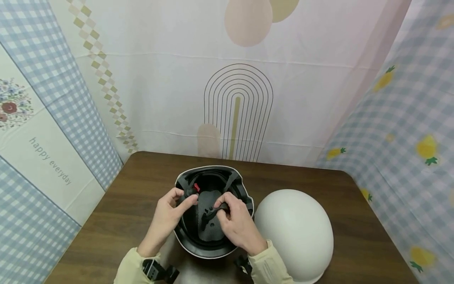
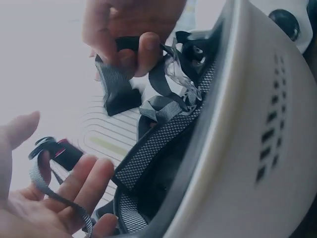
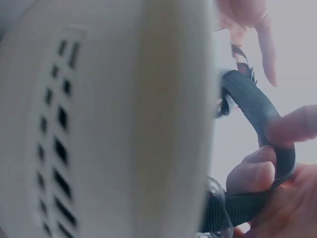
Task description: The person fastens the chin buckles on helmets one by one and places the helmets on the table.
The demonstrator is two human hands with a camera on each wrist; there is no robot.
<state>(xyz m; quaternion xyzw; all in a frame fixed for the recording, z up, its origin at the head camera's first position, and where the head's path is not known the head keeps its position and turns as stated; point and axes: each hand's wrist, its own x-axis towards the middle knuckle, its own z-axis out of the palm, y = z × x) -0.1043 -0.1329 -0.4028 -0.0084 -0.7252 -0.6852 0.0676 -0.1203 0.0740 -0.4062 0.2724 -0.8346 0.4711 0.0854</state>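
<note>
An upturned white helmet (image 1: pixel 213 252) with a black lining lies on the table, its opening toward me. My right hand (image 1: pixel 235 221) pinches a dark grey chin strap (image 3: pixel 252 101) between thumb and fingers; in the left wrist view its loose end (image 2: pixel 119 101) hangs below the fingers. My left hand (image 1: pixel 170 211) is at the helmet's left rim. Across its loosely spread fingers lies the other strap (image 2: pixel 57 193), with a black buckle (image 2: pixel 67 154) that has a red part (image 1: pixel 196 187). The left thumb stands apart from the buckle in the left wrist view.
A second white helmet (image 1: pixel 294 232), dome up, sits on the brown wooden table (image 1: pixel 142 189) right beside the first, close to my right forearm. A patterned cloth (image 1: pixel 170 90) hangs behind the table, with checked cloths (image 1: pixel 400 157) at the sides.
</note>
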